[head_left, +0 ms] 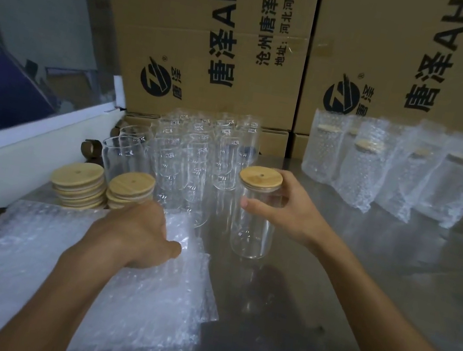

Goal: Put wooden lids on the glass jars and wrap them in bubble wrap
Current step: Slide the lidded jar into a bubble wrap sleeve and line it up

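So the right hand (285,212) has its fingers and thumb curled round the upper part of a glass jar (253,222) that already has a wooden lid (261,178) seated on it, standing upright on the steel tabletop (361,273). The left hand (135,232) is down on the stack of bubble wrap (55,268), and it looks like the thumb and fingers are pinching the top sheet, though the fingertips are hidden so I can't swear to it. My read is that the step in hand is getting one sheet free and wrapping this jar. To do it well I'd peel off just a single sheet, keep the jar upright so the lid doesn't slip off, and hold low enough on the glass that the wrap can go over the top. The jar sits just to the right of the wrap pile, near the left hand but not touching it. Bare jars (197,154) and two stacks of lids (99,187) wait behind the pile, finished wrapped jars (393,171) stand far right, with cardboard boxes (214,50) at the back.
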A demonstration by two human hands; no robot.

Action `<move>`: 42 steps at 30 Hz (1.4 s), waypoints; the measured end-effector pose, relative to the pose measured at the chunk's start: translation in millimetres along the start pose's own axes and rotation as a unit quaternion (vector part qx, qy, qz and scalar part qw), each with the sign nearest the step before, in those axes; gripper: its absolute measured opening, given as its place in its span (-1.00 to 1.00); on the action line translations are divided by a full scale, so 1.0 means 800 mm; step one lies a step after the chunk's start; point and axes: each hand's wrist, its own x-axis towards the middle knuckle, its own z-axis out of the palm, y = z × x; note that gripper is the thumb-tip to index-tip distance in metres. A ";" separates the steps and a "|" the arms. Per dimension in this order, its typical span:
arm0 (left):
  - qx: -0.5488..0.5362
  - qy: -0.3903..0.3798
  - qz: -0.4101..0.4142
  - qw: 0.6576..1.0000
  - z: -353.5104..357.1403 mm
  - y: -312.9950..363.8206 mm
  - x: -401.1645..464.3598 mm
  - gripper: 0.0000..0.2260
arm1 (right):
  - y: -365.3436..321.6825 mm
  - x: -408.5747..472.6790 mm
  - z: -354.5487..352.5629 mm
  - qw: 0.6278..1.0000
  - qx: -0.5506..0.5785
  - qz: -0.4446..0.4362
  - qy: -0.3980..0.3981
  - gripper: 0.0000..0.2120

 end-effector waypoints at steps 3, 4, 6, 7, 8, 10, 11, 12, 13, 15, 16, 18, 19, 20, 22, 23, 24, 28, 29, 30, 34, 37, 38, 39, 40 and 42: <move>0.000 0.007 0.005 1.000 0.002 0.000 0.002 -0.69 | 0.014 0.000 0.002 0.998 -0.052 0.005 -0.024 -0.03; -0.006 0.010 0.004 1.000 0.002 0.000 0.003 -0.67 | 0.019 0.001 0.005 0.998 -0.055 0.012 -0.030 0.00; -0.025 0.017 0.000 1.000 0.002 -0.002 0.004 -0.66 | 0.029 0.002 0.011 0.998 -0.043 0.027 -0.037 0.04; -0.032 0.025 -0.002 0.999 0.001 -0.002 0.005 -0.67 | 0.034 0.002 0.013 0.998 -0.039 0.033 -0.042 0.03; -0.036 0.036 -0.003 0.999 -0.002 -0.002 0.005 -0.69 | 0.038 0.003 0.016 0.997 -0.037 0.041 -0.049 0.00; -0.050 0.068 0.003 0.996 -0.008 0.002 0.002 -0.72 | 0.044 0.004 0.016 0.996 -0.029 0.058 -0.060 -0.07; -0.067 0.093 0.007 0.993 -0.011 0.006 0.001 -0.72 | 0.046 0.005 0.015 0.996 -0.025 0.065 -0.060 -0.10; -0.092 0.122 0.010 0.988 -0.014 0.012 -0.001 -0.72 | 0.046 0.005 0.012 0.996 -0.023 0.071 -0.056 -0.14; -0.120 0.154 0.013 0.981 -0.018 0.019 -0.002 -0.73 | 0.047 0.006 0.010 0.996 -0.019 0.077 -0.048 -0.19; -0.190 0.199 0.027 0.961 -0.023 0.038 -0.001 -0.77 | 0.047 0.006 0.003 0.995 0.006 0.095 -0.028 -0.27; -0.234 0.207 0.038 0.949 -0.024 0.049 0.001 -0.79 | 0.048 0.006 -0.001 0.993 0.033 0.110 -0.017 -0.29; -0.312 0.215 0.057 0.924 -0.026 0.072 0.007 -0.84 | 0.050 0.005 -0.007 0.983 0.108 0.146 0.010 -0.31; -0.338 0.223 0.064 0.912 -0.025 0.083 0.011 -0.86 | 0.049 0.005 -0.010 0.975 0.147 0.166 0.021 -0.33; -0.357 0.232 0.068 0.902 -0.022 0.092 0.016 -0.88 | 0.047 0.005 -0.015 0.965 0.184 0.184 0.028 -0.36; -0.389 0.244 0.067 0.886 -0.016 0.110 0.026 -0.85 | 0.043 0.006 -0.025 0.943 0.254 0.212 0.032 -0.39; -0.403 0.245 0.062 0.880 -0.012 0.117 0.032 -0.84 | 0.042 0.006 -0.031 0.931 0.286 0.224 0.028 -0.42; -0.414 0.243 0.055 0.876 -0.008 0.124 0.038 -0.84 | 0.040 0.007 -0.036 0.920 0.313 0.234 0.021 -0.45; -0.427 0.223 0.018 0.876 0.012 0.141 0.059 -0.86 | 0.044 0.009 -0.050 0.869 0.418 0.265 0.022 -0.37; -0.431 0.213 0.007 0.877 0.018 0.143 0.064 -0.86 | 0.045 0.009 -0.050 0.851 0.448 0.274 0.028 -0.31; -0.440 0.196 -0.003 0.876 0.024 0.145 0.068 -0.84 | 0.046 0.008 -0.050 0.832 0.476 0.282 0.031 -0.26; -0.479 0.133 -0.034 0.867 0.049 0.153 0.088 -0.83 | 0.048 0.001 -0.040 0.794 0.529 0.300 0.016 -0.11; -0.494 0.116 -0.034 0.861 0.070 0.165 0.095 -0.85 | 0.052 -0.004 -0.030 0.785 0.541 0.301 0.001 -0.05; -0.497 0.110 -0.031 0.860 0.076 0.169 0.097 -0.83 | 0.052 -0.005 -0.028 0.783 0.546 0.298 -0.002 -0.03; -0.498 0.104 -0.029 0.860 0.081 0.171 0.098 -0.79 | 0.053 -0.006 -0.026 0.780 0.552 0.295 -0.006 -0.02; -0.499 0.096 -0.027 0.861 0.086 0.172 0.099 -0.76 | 0.053 -0.007 -0.024 0.776 0.560 0.290 -0.011 -0.01; -0.495 0.082 -0.018 0.865 0.092 0.172 0.102 -0.73 | 0.052 -0.009 -0.023 0.772 0.573 0.274 -0.022 -0.02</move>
